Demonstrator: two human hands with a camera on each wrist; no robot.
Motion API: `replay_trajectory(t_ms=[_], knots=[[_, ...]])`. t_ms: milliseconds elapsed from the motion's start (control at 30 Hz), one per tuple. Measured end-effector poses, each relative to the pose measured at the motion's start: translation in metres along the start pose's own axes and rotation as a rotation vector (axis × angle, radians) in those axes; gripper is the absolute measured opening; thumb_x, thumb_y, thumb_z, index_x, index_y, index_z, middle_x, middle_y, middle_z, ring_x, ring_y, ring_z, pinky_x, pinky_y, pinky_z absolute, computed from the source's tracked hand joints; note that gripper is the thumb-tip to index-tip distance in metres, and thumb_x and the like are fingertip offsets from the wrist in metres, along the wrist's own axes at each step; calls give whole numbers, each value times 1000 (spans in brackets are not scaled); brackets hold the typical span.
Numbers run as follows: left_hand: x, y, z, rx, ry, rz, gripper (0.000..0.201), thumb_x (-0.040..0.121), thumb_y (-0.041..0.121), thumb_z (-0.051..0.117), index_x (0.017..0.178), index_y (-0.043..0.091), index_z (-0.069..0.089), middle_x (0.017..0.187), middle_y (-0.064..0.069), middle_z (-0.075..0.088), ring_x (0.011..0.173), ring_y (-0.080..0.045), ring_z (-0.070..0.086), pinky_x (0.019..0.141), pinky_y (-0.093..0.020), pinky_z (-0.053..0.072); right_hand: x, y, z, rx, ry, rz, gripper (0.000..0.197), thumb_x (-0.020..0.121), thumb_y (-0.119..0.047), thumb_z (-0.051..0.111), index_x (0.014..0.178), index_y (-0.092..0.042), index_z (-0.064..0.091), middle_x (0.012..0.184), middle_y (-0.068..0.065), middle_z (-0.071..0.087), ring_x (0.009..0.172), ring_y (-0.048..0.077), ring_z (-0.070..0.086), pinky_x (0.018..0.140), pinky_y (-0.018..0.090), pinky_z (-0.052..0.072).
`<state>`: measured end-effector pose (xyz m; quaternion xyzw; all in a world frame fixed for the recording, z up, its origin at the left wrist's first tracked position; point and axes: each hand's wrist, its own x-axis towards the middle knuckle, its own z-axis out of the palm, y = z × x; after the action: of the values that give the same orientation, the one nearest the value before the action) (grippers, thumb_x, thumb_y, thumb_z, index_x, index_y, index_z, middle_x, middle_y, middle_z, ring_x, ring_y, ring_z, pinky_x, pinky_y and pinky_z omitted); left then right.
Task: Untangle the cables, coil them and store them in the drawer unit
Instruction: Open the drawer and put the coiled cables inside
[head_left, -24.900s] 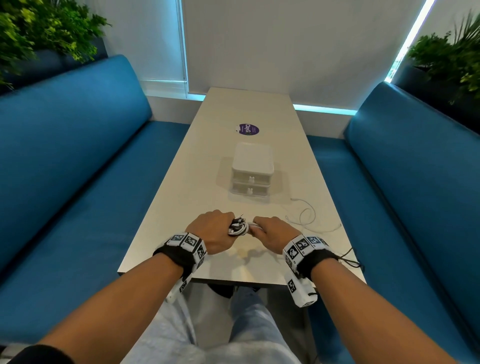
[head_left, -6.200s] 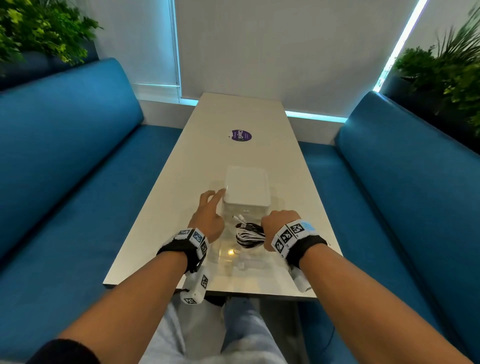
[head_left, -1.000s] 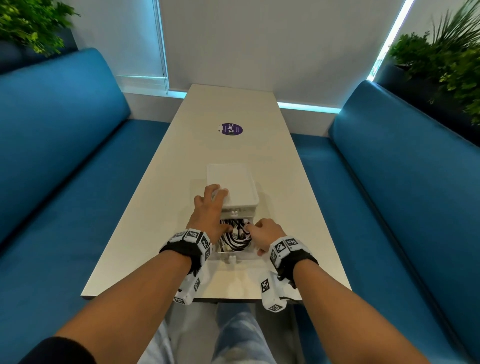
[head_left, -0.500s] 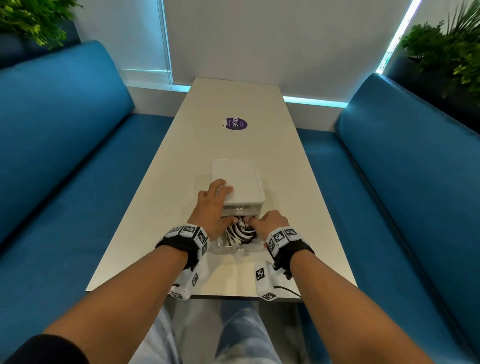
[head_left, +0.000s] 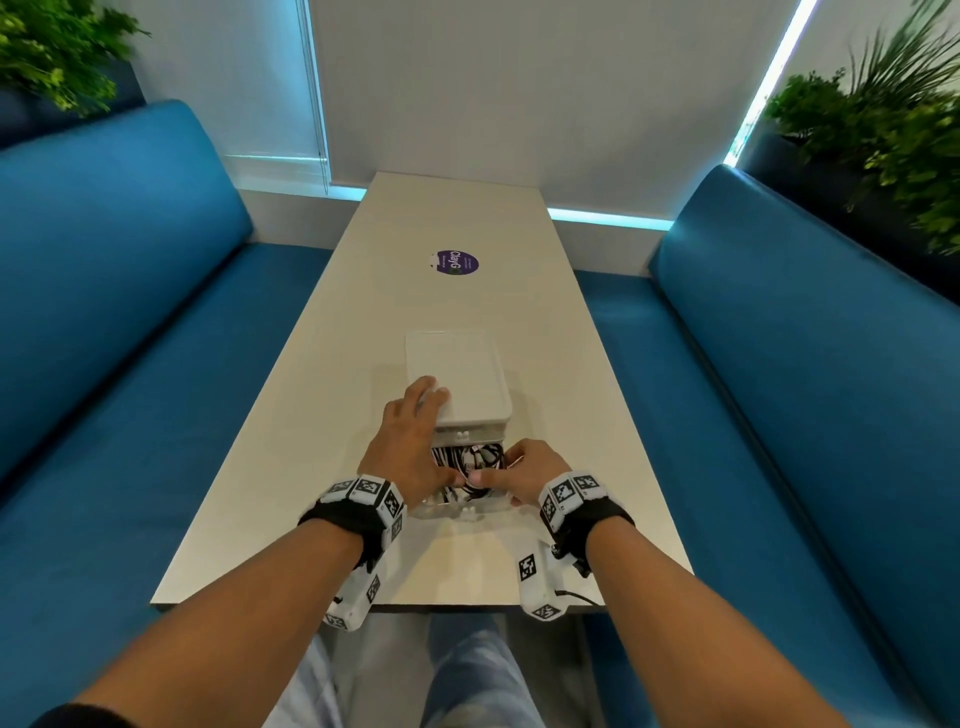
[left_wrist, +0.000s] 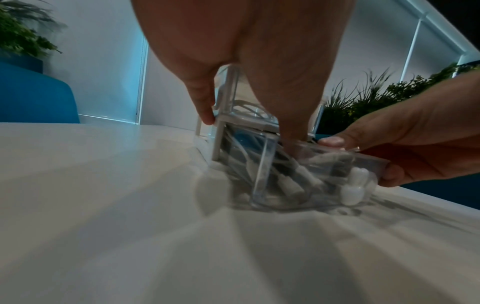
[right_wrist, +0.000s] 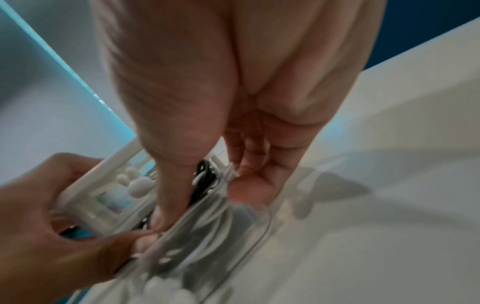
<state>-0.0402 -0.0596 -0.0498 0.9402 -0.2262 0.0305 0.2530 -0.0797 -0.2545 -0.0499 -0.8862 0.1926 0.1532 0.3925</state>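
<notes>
Pretty much the home stretch here. The coiled cables (head_left: 467, 460) are already sitting in the clear lower drawer (left_wrist: 262, 174), which is pulled out at 6 o'clock of the drawer unit (head_left: 457, 371). The left hand (head_left: 410, 441) lies flat on the unit with its thumb down on the cables; the right hand (head_left: 524, 470) seems to pinch the drawer's 3 o'clock wall, blurry though. Only the drawer needs sliding shut
</notes>
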Motion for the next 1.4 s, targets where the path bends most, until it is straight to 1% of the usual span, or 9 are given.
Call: replay_trajectory(t_ms=[133, 400, 567, 700, 867, 1000, 1133, 1300, 1400], knots=[[0, -4, -5, -29, -32, 18, 112, 66, 49, 85, 153, 23, 20, 160, 7, 7, 138, -27, 26, 112, -39, 35, -1, -12, 6, -57, 121, 8, 54, 60, -56, 86, 79, -15, 57, 68, -2, 60, 61, 15, 57, 63, 28, 50], [5, -5, -8, -55, -88, 1, 125, 57, 65, 83, 154, 23, 16, 159, 10, 4, 138, -27, 23, 112, -42, 34, 2, -16, 19, 34, 207, -25, 47, 66, -49, 83, 87, -17, 56, 80, -2, 61, 63, 8, 52, 48, 23, 35], [4, -6, -1, -3, -26, 10, 113, 65, 57, 82, 151, 24, 18, 157, 7, 5, 132, -27, 27, 105, -41, 42, 0, -9, 15, 47, 119, -59, 59, 72, -56, 77, 111, -20, 52, 94, -4, 60, 84, 15, 58, 58, 23, 40], [7, -10, 2, 65, -24, 17, 109, 66, 47, 84, 150, 26, 18, 157, 4, 6, 132, -28, 28, 98, -41, 49, 4, 0, 12, 113, -62, -65, 90, 55, -67, 80, 123, -21, 42, 108, -2, 65, 88, 14, 68, 75, 34, 59], [8, -6, 0, 128, -54, 7, 109, 68, 43, 84, 151, 24, 17, 156, 4, 4, 132, -26, 27, 93, -41, 52, 2, -4, 12, 51, -33, -76, 116, 36, -78, 83, 127, -20, 40, 117, -4, 60, 102, 17, 62, 87, 41, 56], [6, -8, -4, 29, -74, 15, 100, 77, 43, 77, 153, 23, 16, 157, 5, 4, 136, -26, 23, 106, -38, 42, 1, -11, 15, -77, 22, -93, 97, 48, -72, 81, 120, -19, 45, 109, -1, 62, 94, 18, 63, 81, 37, 57], [4, -11, -14, -9, -139, 47, 98, 81, 50, 69, 156, 24, 11, 159, 9, 0, 140, -27, 17, 111, -41, 35, 5, -16, 23, -211, 144, -104, 81, 68, -61, 78, 124, -12, 45, 116, 6, 61, 105, 26, 62, 79, 30, 51], [6, -11, -20, 11, -225, 47, 122, 67, 66, 75, 156, 26, 3, 158, 12, -5, 141, -25, 14, 112, -44, 33, 8, -21, 26, -224, 208, -58, 67, 68, -48, 81, 115, -13, 49, 111, 6, 63, 99, 28, 64, 72, 30, 50], [8, -15, -20, 34, -212, 39, 121, 68, 65, 77, 156, 25, 4, 159, 11, -4, 141, -27, 16, 111, -43, 34, 9, -22, 27, -216, 257, -66, 67, 65, -50, 83, 111, -14, 51, 108, 5, 62, 97, 27, 64, 70, 29, 47]])
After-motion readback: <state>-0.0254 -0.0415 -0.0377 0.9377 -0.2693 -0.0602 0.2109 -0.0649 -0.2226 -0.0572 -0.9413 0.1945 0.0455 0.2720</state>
